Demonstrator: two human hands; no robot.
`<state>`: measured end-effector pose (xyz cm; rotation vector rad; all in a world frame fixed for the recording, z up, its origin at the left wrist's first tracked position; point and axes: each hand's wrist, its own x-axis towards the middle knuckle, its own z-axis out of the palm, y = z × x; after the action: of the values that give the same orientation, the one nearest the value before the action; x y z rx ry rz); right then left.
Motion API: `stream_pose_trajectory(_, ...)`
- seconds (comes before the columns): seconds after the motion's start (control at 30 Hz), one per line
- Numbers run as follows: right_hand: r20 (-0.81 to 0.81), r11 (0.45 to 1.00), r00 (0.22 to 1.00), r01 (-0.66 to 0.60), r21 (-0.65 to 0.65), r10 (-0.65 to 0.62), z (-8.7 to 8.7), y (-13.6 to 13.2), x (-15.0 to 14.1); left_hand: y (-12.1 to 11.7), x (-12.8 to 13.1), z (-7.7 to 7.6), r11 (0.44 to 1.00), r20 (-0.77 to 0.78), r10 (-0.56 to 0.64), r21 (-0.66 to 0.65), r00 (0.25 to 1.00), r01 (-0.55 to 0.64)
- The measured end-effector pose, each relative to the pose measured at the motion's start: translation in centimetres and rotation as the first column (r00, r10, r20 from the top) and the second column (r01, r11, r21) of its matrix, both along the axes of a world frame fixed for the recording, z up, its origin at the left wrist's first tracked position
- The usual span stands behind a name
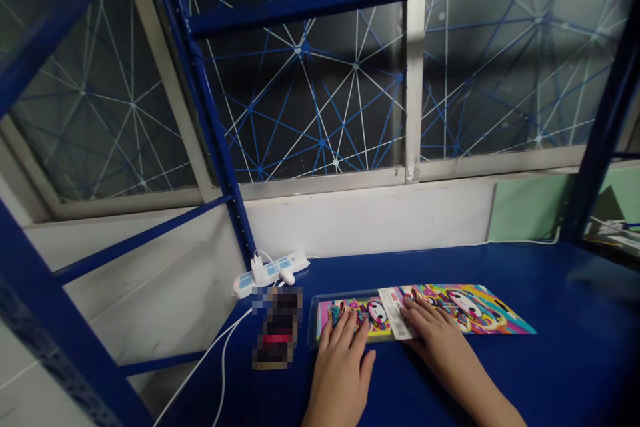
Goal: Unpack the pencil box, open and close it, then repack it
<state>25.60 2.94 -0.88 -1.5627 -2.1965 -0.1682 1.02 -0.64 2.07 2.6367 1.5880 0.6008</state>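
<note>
My left hand (341, 373) lies with its fingers spread on a clear plastic pack (320, 320), which holds a bright cartoon-printed card. My right hand (440, 347) rests a little to the right, its fingertips on the white barcode label (397, 313) and on a colourful cartoon-printed sheet (480, 310). The sheet runs rightward from the pack, and its far corner lies flat on the table. Neither hand closes around anything. My hands cover part of the print.
A pixelated object (279, 327) lies left of the pack on the blue table (565, 307). Behind it sits a white power strip (270, 271) with plugs, and white cables (210, 360) trail forward. Blue metal shelf bars (210, 120) frame the table, with a white wall and netted windows beyond.
</note>
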Motion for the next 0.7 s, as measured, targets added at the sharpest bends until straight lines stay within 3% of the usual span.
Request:
stream_pose_trajectory(0.27,0.02,0.983,0.983,-0.181,-0.038,0.182,0.9,0.3,5.7,-0.6,0.0,1.0,0.999,0.117,0.009,-0.053,0.993,-0.003)
stream_pose_trajectory(0.4,0.047,0.98,0.979,-0.198,-0.014,0.198,0.7,0.7,8.2,-0.4,0.0,1.7,0.997,0.169,0.013,-0.075,0.985,0.0)
stream_pose_trajectory(0.53,0.112,0.973,0.967,-0.231,0.02,0.228,1.1,1.0,9.8,0.4,0.0,3.0,0.992,0.112,0.002,-0.122,0.994,0.012)
stream_pose_trajectory(0.7,0.112,0.982,0.979,-0.177,0.072,0.168,1.6,1.5,12.4,1.9,0.1,4.4,0.987,0.071,-0.022,-0.157,0.997,0.033)
